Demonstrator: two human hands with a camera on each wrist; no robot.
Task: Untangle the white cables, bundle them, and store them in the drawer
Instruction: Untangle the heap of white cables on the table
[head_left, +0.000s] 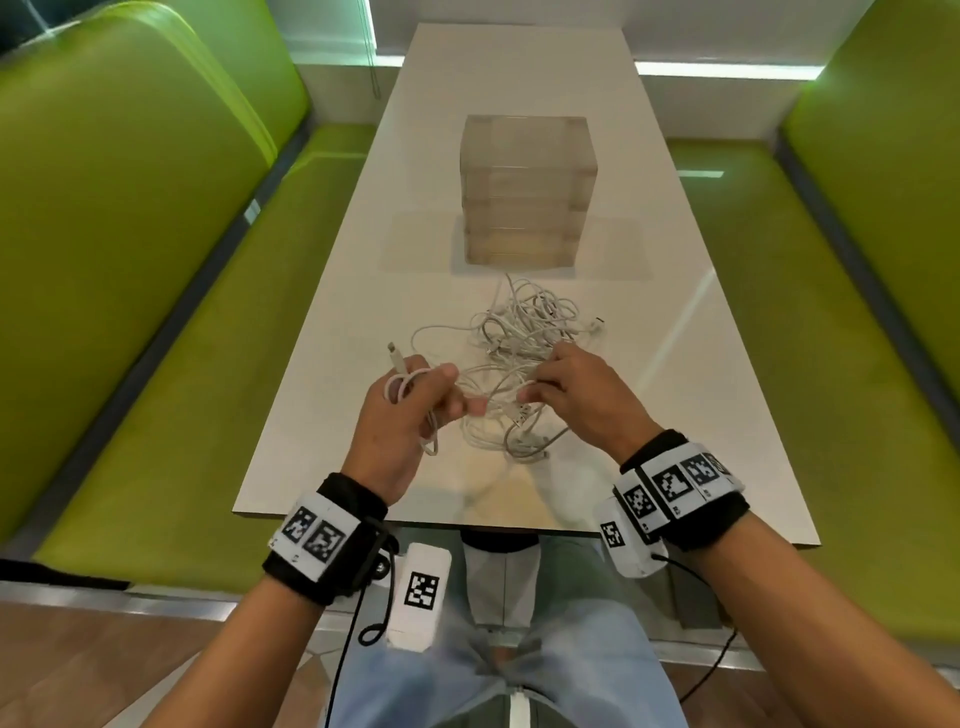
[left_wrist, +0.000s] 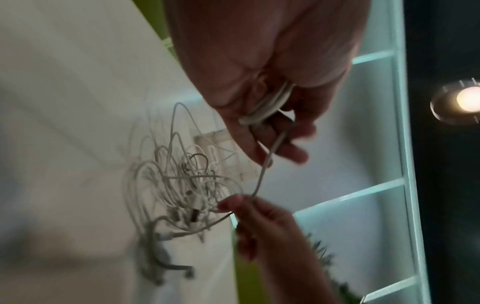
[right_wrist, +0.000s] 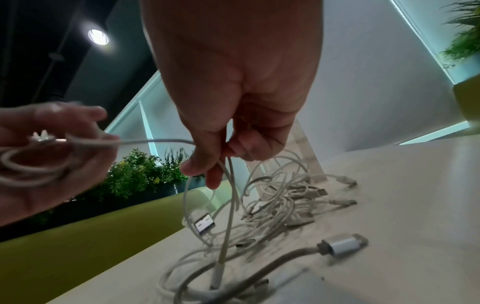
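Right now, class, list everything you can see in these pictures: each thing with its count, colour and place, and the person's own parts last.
cable tangle: one heap, exact number unclear, white, on the table between the drawer unit and the hands
coiled cable: one, white, looped round the left hand's fingers, running on to the right hand
drawer unit: one, clear plastic, several stacked drawers, all closed, mid-table
table: one, white, between the benches
benches: two, green, either side of the table
plants: several, green, behind a bench
ceiling lamp: one, lit
left hand: grip on the coil
right hand: pinching a cable
wrist bands: two, black with white marker tags
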